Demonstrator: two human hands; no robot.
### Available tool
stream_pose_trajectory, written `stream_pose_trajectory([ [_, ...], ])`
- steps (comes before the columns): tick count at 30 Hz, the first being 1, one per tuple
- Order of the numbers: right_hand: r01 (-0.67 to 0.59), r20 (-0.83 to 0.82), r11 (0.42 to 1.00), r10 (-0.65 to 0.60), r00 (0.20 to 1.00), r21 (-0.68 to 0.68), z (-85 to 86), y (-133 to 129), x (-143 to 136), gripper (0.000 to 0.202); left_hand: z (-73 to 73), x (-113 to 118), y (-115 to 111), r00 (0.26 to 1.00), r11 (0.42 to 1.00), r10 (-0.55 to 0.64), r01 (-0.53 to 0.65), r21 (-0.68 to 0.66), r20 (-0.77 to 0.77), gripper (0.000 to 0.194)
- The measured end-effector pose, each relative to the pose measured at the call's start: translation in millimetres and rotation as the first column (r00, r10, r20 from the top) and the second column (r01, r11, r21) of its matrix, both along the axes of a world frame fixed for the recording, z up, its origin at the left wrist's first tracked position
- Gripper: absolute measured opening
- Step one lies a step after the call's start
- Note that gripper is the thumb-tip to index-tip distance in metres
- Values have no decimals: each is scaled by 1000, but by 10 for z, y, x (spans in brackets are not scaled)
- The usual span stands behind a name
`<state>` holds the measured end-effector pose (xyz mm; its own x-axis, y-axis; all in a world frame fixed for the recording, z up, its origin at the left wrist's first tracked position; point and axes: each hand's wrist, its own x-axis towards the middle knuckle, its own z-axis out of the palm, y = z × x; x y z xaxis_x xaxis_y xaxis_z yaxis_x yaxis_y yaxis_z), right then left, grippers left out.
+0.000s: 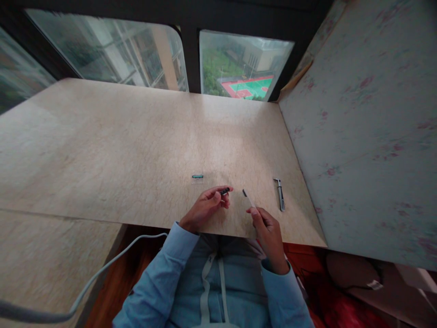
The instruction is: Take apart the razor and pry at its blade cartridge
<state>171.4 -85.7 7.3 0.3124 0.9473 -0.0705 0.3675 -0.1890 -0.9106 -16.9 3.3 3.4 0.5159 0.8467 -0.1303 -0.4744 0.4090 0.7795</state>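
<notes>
My left hand (207, 206) pinches a small black piece (224, 191), which looks like a razor cartridge, between thumb and fingers. In my right hand (268, 230) is a thin white brush (250, 199) with dark bristles, its tip pointing up and left toward the black piece without touching it. A razor handle (280, 196), black and silver, lies on the stone surface to the right of my right hand. Beyond my left hand, a small teal and black cartridge (197, 176) rests on the surface, with something clear around it.
The beige stone sill (143, 150) stretches to dark-framed windows at the back. A flowered wall (368, 150) bounds the right side. At the lower left, a grey-white cable (99, 272) curves past the sill's front edge.
</notes>
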Motion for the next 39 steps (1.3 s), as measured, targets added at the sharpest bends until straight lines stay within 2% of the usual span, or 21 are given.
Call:
stream_pose_trajectory([
  [15, -83, 6, 992, 84, 996, -96, 39, 4, 32, 48, -17, -2, -6, 999, 1000, 1, -1, 6, -48, 46],
  [23, -78, -106, 984, 62, 992, -158, 50, -46, 30, 45, -45, -8, 5, 999, 1000, -18, 18, 16, -41, 45],
  [30, -70, -186, 983, 38, 982, -171, 51, -60, 13, 45, -49, -5, -3, 998, 1000, 14, -13, 19, -68, 46],
  [35, -54, -171, 984, 25, 985, -167, 48, -83, 41, 44, -53, 17, -11, 982, 998, 39, -28, 64, -187, 43],
  [39, -38, -161, 987, 12, 987, -159, 41, -118, 88, 43, -30, 16, -17, 937, 989, 82, -33, 146, -341, 44],
])
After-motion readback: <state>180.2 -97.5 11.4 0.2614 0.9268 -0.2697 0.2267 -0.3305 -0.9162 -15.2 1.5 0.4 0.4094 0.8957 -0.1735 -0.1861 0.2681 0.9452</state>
